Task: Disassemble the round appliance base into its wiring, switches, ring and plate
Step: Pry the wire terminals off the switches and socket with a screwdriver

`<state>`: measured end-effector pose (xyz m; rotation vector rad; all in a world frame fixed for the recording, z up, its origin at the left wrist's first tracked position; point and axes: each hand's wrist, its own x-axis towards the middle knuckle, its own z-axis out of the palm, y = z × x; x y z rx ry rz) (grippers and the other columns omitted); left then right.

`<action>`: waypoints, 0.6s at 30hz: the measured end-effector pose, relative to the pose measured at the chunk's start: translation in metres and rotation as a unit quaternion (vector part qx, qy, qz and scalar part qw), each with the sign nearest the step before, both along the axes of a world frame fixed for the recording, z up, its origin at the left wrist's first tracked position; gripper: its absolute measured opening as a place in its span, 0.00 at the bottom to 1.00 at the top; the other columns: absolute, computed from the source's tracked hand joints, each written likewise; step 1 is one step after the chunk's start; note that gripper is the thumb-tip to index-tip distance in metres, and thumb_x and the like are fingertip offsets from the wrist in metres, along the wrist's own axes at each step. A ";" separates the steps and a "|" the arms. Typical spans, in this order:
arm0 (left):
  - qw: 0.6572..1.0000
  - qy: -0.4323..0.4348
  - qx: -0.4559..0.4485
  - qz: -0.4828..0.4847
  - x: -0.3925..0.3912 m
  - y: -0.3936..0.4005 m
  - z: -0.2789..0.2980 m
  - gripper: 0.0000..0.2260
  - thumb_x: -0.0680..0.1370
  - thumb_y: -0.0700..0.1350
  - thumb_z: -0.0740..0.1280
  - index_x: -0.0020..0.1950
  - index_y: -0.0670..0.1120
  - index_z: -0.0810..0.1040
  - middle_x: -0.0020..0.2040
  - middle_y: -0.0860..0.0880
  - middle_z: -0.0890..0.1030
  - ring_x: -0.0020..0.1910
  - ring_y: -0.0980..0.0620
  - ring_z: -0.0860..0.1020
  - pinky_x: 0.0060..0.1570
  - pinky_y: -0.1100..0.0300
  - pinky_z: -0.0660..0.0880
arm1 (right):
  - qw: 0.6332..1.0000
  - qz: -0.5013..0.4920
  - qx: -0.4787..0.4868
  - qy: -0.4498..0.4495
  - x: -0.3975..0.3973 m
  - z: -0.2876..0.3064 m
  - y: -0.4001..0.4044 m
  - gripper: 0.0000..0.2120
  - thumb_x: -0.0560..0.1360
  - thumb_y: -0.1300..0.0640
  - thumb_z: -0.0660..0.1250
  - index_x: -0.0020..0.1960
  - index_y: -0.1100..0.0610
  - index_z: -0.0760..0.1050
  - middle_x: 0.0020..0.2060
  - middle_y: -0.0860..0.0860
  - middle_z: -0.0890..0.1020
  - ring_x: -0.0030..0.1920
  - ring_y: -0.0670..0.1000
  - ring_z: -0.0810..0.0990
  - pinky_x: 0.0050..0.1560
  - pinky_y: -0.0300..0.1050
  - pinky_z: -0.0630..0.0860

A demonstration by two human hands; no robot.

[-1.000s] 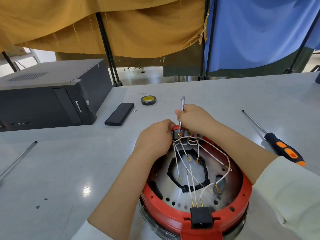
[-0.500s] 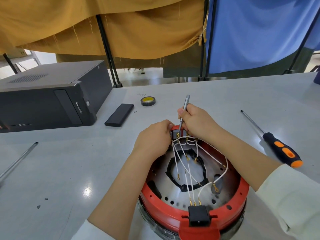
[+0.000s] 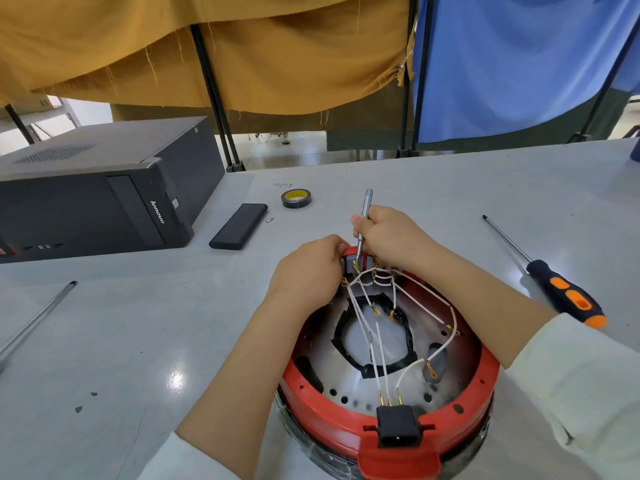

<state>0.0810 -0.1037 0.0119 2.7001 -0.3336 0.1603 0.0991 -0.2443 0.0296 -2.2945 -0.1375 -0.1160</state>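
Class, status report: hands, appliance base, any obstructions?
Right hand gripping slim metal tool at far-rim terminals. Left hand steadying red ring. White wires still attached. No obstructions.

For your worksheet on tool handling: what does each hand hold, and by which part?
The right hand grips a thin silver screwdriver by its shaft. The left hand grips the red ring at its far edge.

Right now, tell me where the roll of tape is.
The roll of tape lies flat on the grey table, beyond both hands, just right of the black rectangular case.
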 end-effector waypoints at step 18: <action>0.995 0.088 -0.047 0.024 -0.011 0.007 0.012 0.11 0.82 0.47 0.54 0.58 0.50 0.74 0.55 0.47 0.79 0.53 0.46 0.75 0.52 0.54 0.73 | 0.978 0.036 0.204 -0.005 -0.025 0.021 -0.019 0.11 0.82 0.54 0.54 0.44 0.56 0.68 0.27 0.54 0.71 0.16 0.43 0.65 0.18 0.34 0.63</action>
